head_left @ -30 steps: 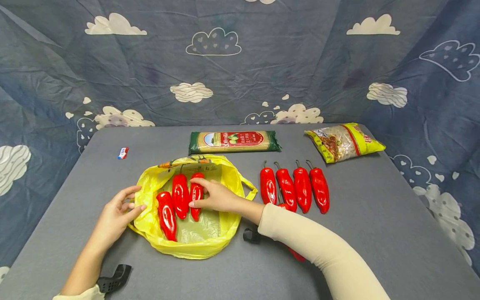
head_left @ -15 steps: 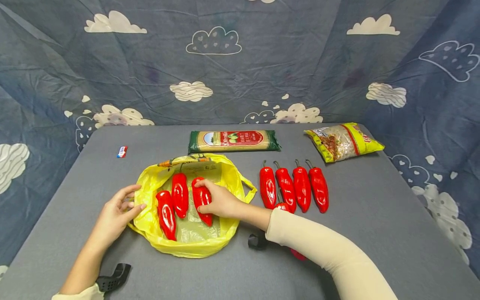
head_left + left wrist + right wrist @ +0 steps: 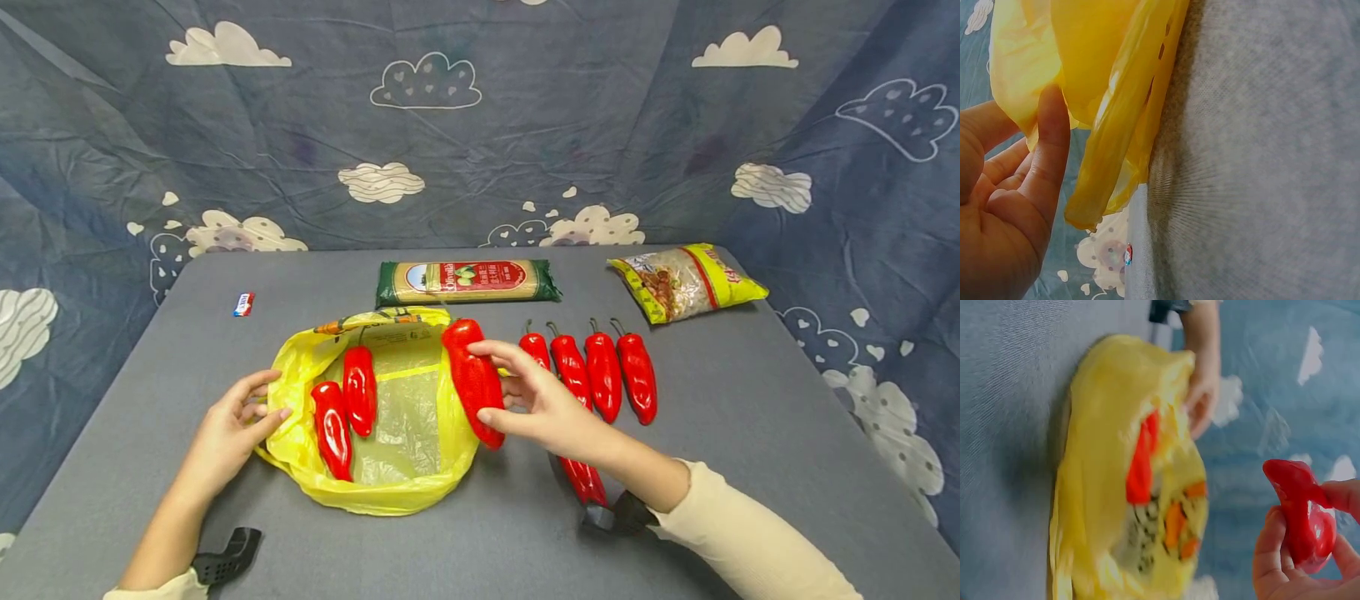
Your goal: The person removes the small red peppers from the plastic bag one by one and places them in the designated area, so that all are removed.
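Note:
My right hand (image 3: pixel 543 404) grips a red pepper (image 3: pixel 474 379) above the right rim of a yellow plastic bag (image 3: pixel 378 497). In the right wrist view the held pepper (image 3: pixel 1300 515) lies between thumb and fingers. My left hand (image 3: pixel 232 433) pinches the bag's left rim; the left wrist view has its thumb and fingers on either side of the yellow film (image 3: pixel 1029 75). Inside the wide-mouthed bag are two red peppers, one on the left (image 3: pixel 333 431) and one beside it (image 3: pixel 361 392). Behind my right hand, a row of several red peppers (image 3: pixel 604 377) lies on the table.
Another red pepper (image 3: pixel 583 481) lies nearer, partly hidden by the right arm. A pack of spaghetti (image 3: pixel 468 282) lies behind the bag. At the back right is a yellow food packet (image 3: pixel 688 283), and at the back left a small red, white and blue wrapper (image 3: pixel 243 304).
The right hand has lifted one red pepper from inside the bag and carried it right, up over the rim. The left hand keeps its place on the bag's edge.

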`<state>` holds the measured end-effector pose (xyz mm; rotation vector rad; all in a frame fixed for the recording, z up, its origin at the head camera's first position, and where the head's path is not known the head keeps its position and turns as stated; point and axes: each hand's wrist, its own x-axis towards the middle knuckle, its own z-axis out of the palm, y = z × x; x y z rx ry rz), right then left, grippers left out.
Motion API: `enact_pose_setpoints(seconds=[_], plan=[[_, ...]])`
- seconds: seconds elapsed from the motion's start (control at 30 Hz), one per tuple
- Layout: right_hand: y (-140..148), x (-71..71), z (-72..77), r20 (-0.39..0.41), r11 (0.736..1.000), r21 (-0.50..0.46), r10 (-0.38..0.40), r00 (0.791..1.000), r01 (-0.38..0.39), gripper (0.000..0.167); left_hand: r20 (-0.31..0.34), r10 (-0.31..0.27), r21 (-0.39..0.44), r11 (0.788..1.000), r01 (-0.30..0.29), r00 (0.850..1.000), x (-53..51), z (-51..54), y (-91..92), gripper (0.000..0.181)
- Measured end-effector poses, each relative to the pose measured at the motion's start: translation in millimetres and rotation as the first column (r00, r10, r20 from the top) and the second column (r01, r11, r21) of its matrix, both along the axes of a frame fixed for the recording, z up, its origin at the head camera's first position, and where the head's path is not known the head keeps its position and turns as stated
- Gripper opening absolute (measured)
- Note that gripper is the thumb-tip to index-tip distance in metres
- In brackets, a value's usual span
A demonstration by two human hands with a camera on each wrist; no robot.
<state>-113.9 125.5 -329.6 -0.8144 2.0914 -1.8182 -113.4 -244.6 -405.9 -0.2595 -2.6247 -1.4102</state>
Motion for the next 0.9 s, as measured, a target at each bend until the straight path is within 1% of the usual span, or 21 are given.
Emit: enact_pose_setpoints(seconds=[0.07, 0.13, 0.27, 0.37, 0.47, 0.57, 0.63, 0.7, 0.8, 0.9], plan=[[19, 5.1, -2.4, -0.028, 0.999, -0.013, -0.044, 0.999, 0.044, 0.063, 0.0, 0.004, -0.002, 1.0, -0.004, 1.0, 0.3, -0.2, -0.4, 0.047], [38, 10.4, -6.9, -0.07, 0.995, 0.001, -0.101, 0.992, 0.101, 0.065, -0.001, 0.004, 0.0, 1.0, -0.004, 1.0, 0.1, -0.8, -0.7, 0.047], [72, 22.1, -16.3, -0.061, 0.986, -0.016, -0.165, 0.984, 0.164, 0.067, 0.0, -0.001, 0.014, 1.0, 0.001, 1.0, -0.7, -1.7, -1.0, 0.047], [94, 28.5, -26.2, -0.044, 0.982, -0.041, -0.185, 0.982, 0.183, 0.068, 0.001, -0.002, 0.021, 1.0, 0.002, 1.0, -0.9, -1.8, -1.0, 0.047], [115, 34.6, -38.5, -0.029, 0.979, -0.02, -0.205, 0.978, 0.204, 0.069, 0.004, 0.001, 0.022, 1.0, -0.001, 1.0, -0.6, -1.6, -0.8, 0.046], [133, 41.7, -53.1, 0.015, 0.973, 0.053, -0.227, 0.974, 0.226, 0.068, 0.002, 0.003, 0.022, 1.0, -0.003, 1.0, -0.6, -1.2, -0.5, 0.046], [141, 45.7, -62.4, 0.067, 0.965, 0.111, -0.245, 0.967, 0.237, 0.069, 0.0, 0.002, 0.022, 1.0, -0.002, 1.0, -0.6, -0.9, -0.6, 0.046], [147, 49.3, -70.6, 0.122, 0.955, 0.164, -0.267, 0.956, 0.245, 0.069, -0.002, 0.001, 0.024, 1.0, -0.001, 1.0, -0.7, -0.7, -1.0, 0.046], [151, 53.0, -79.6, 0.186, 0.944, 0.215, -0.29, 0.939, 0.249, 0.071, 0.004, 0.007, 0.018, 1.0, -0.007, 1.0, 0.0, -0.3, -2.1, 0.047], [155, 57.4, -83.6, 0.209, 0.933, 0.258, -0.309, 0.928, 0.252, 0.072, 0.014, 0.011, 0.011, 1.0, -0.012, 1.0, -0.2, -0.9, -0.5, 0.047]])
